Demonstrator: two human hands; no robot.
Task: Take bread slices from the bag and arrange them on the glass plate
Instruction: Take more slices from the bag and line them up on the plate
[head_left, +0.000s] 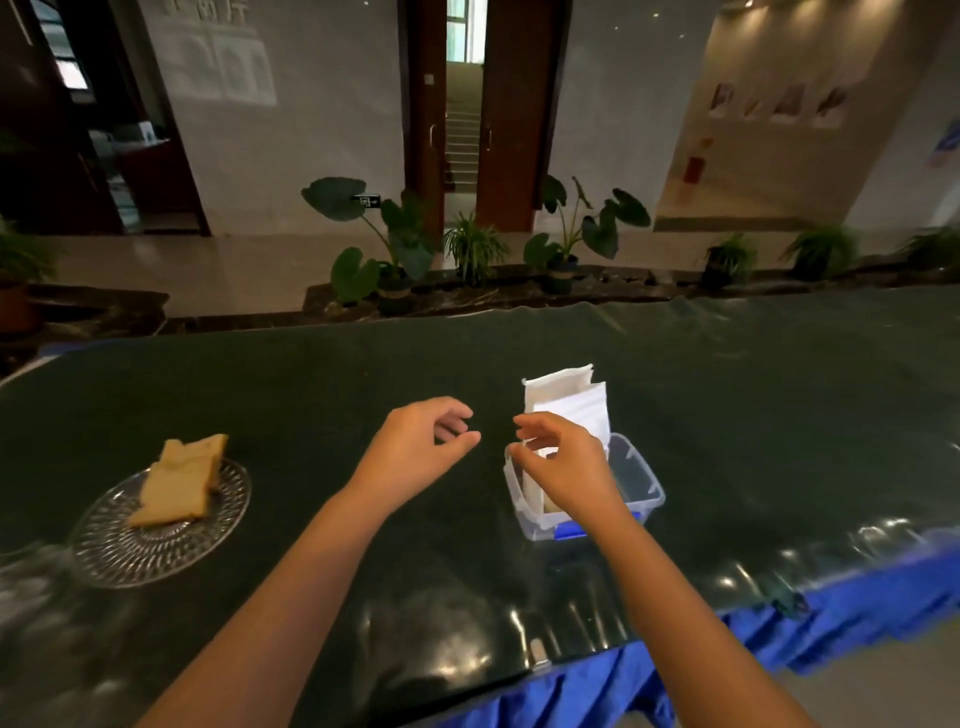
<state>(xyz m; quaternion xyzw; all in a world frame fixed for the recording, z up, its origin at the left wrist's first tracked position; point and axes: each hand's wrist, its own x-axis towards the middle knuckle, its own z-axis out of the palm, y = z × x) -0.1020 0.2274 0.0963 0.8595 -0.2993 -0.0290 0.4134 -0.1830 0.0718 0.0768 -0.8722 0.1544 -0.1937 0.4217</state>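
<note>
A white paper bag (569, 400) stands upright in a clear plastic box (641, 488) right of the table's middle. My right hand (563, 462) hovers over the bag's near edge with curled fingers, thumb and forefinger close to the paper; no slice shows in it. My left hand (421, 449) hangs above the table just left of the bag, fingers loosely apart and empty. On the left, two bread slices (179, 480) lie overlapping on the patterned glass plate (124, 551).
The table (311, 384) has a dark green, glossy plastic-covered top with a blue skirt (779, 639) along the near right edge. The box has a blue latch (569, 530) at its front. Potted plants (395, 249) stand on the floor beyond the far edge.
</note>
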